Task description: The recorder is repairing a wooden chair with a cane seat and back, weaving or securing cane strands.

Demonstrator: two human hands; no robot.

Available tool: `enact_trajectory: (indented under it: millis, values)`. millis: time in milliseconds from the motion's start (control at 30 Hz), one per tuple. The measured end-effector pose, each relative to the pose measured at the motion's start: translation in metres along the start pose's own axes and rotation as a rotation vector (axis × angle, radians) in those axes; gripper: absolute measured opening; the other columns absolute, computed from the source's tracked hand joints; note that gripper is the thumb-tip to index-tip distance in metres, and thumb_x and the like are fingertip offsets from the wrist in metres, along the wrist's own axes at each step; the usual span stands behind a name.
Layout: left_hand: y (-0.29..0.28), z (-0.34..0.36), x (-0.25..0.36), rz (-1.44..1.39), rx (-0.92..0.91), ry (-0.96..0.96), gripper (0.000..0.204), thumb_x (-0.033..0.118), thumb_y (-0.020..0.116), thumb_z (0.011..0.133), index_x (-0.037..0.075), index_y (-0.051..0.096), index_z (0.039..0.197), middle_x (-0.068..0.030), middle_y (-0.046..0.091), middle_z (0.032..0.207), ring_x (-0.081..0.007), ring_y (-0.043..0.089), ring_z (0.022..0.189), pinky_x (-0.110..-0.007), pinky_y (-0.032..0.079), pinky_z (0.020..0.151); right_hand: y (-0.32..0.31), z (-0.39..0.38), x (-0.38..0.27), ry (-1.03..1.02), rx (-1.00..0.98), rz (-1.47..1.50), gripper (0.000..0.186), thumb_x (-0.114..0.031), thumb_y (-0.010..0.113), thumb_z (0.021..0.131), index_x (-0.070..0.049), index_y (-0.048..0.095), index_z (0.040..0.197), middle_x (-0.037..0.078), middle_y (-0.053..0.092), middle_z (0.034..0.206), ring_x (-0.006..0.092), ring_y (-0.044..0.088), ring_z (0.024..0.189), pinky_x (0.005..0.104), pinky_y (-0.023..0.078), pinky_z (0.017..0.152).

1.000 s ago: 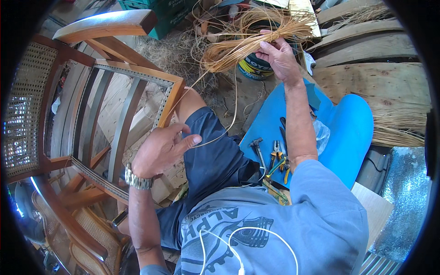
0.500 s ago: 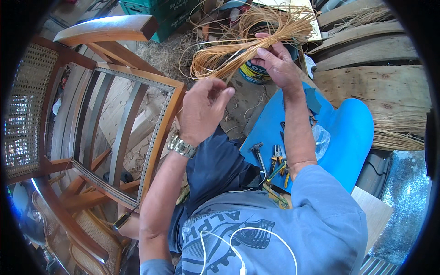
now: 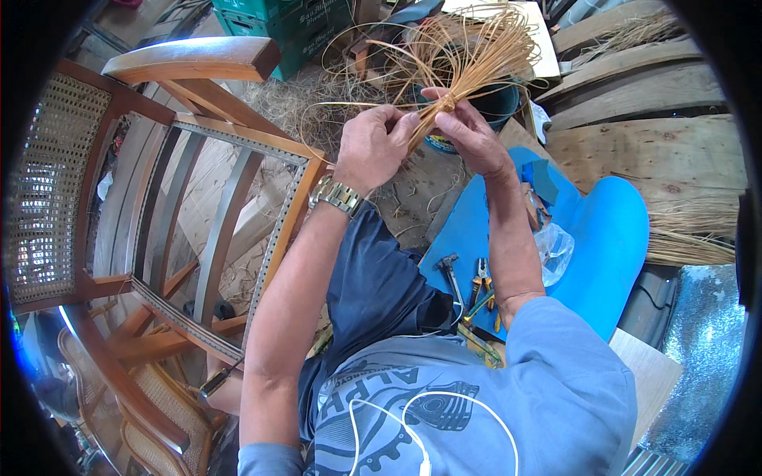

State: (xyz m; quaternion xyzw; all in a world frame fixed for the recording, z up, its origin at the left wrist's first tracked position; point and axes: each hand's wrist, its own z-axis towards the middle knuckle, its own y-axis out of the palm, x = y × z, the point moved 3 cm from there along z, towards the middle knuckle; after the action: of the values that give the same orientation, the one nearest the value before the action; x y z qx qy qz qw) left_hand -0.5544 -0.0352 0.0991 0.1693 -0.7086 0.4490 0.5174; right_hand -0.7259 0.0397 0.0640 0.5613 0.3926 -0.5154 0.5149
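A tied bundle of thin tan cane strands (image 3: 484,59) is held up in front of me, its loops fanning out to the upper right. My right hand (image 3: 472,136) grips it close to the knot, fingers behind and thumb in front. Close by on the left, my left hand (image 3: 375,149) has its thumb and fingers pinched at the bundle's lower end; exactly which strands lie between them is partly hidden. One loose strand runs out leftward above that hand. Below and behind the bundle a dark bucket (image 3: 502,107) shows in part.
A wooden chair frame (image 3: 298,198) with an open slatted seat and woven back stands at left, a screwdriver (image 3: 214,385) at its near corner. On a blue sheet (image 3: 607,238) lie a hammer (image 3: 449,270), pliers (image 3: 480,278) and a plastic bag (image 3: 553,252). Green crates (image 3: 290,32) stand behind.
The bundle has swung round: loops that hung to the left now fan to the upper right. My left hand has moved up and right to meet the bundle; my right hand has shifted slightly left.
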Motion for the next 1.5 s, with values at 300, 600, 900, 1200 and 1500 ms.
enact_trajectory:
  millis: [300, 600, 900, 1200, 1500]
  values:
    - [0.004, -0.050, -0.030, 0.333, 0.188, 0.310, 0.026, 0.024, 0.061, 0.093, 0.001, 0.060, 0.081, -0.0195, 0.063, 0.076, -0.0381, 0.063, 0.074, -0.045, 0.049, 0.068, -0.038, 0.012, 0.009, 0.050, 0.374, 0.136, 0.029, -0.033, 0.051, 0.103, -0.007, 0.053, 0.115, 0.005, 0.066, 0.094, 0.0151, 0.067, 0.077, 0.0296, 0.057, 0.071]
    - [-0.087, -0.234, -0.029, 0.489, 0.038, -0.058, 0.014, 0.011, 0.061, 0.091, 0.002, 0.058, 0.082, -0.0158, 0.056, 0.078, -0.0353, 0.057, 0.073, -0.045, 0.046, 0.065, -0.141, 0.049, 0.036, 0.066, 0.618, 0.273, 0.026, -0.035, 0.050, 0.103, -0.011, 0.053, 0.113, 0.006, 0.068, 0.091, 0.0207, 0.068, 0.082, 0.0389, 0.057, 0.074]
    - [-0.135, -0.474, -0.056, 0.608, 0.297, -0.595, 0.019, 0.012, 0.056, 0.095, -0.002, 0.054, 0.083, -0.0182, 0.052, 0.074, -0.0345, 0.052, 0.068, -0.042, 0.042, 0.065, -0.173, 0.084, 0.051, 0.093, 0.706, 0.273, 0.030, -0.037, 0.045, 0.104, -0.010, 0.054, 0.115, 0.006, 0.067, 0.094, 0.0208, 0.066, 0.082, 0.0410, 0.056, 0.071]
    - [-0.139, -0.651, -0.132, 0.623, 0.733, -1.189, 0.022, 0.020, 0.058, 0.097, -0.001, 0.058, 0.102, -0.0173, 0.059, 0.091, -0.0289, 0.058, 0.082, -0.040, 0.046, 0.076, -0.166, 0.092, 0.053, 0.065, 0.593, 0.327, 0.031, -0.038, 0.046, 0.104, -0.010, 0.053, 0.116, 0.006, 0.067, 0.094, 0.0208, 0.066, 0.080, 0.0428, 0.056, 0.074]
    - [-0.118, -0.471, -0.035, -0.223, 0.151, -1.005, 0.018, 0.015, 0.059, 0.095, -0.001, 0.057, 0.087, -0.0089, 0.060, 0.080, -0.0175, 0.057, 0.073, -0.031, 0.047, 0.068, -0.121, 0.078, 0.047, 0.022, 0.476, 0.338, 0.028, -0.037, 0.052, 0.102, -0.012, 0.050, 0.115, 0.004, 0.066, 0.091, 0.0184, 0.067, 0.081, 0.0381, 0.056, 0.071]
